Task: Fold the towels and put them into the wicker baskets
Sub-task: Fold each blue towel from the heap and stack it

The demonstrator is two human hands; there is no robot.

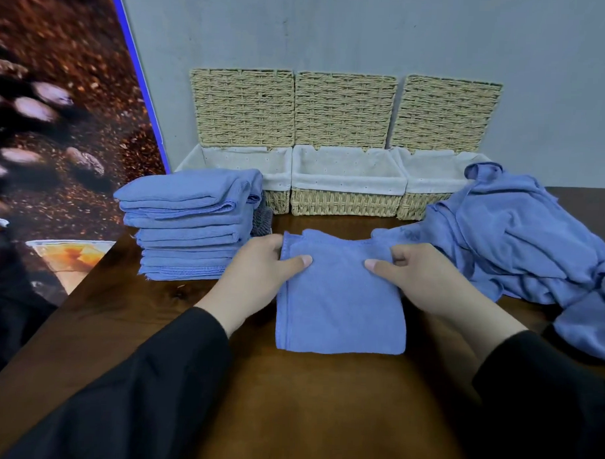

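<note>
A blue towel [339, 309] lies partly folded on the dark wooden table in front of me. My left hand [258, 272] pinches its left edge near the far corner, thumb on top. My right hand [416, 278] pinches the right edge the same way. A stack of folded blue towels [188, 225] stands at the left. A loose heap of unfolded blue towels [520, 243] lies at the right. Three wicker baskets with white liners and raised lids stand in a row at the back: left [279, 173], middle [346, 200], right [430, 172]. No towel shows inside them.
The table [304, 418] ends at a slanted left edge beside a printed coffee-bean panel [58, 117]. A grey wall [369, 32] rises behind the baskets. A small dark grey object [262, 222] sits between the stack and the left basket.
</note>
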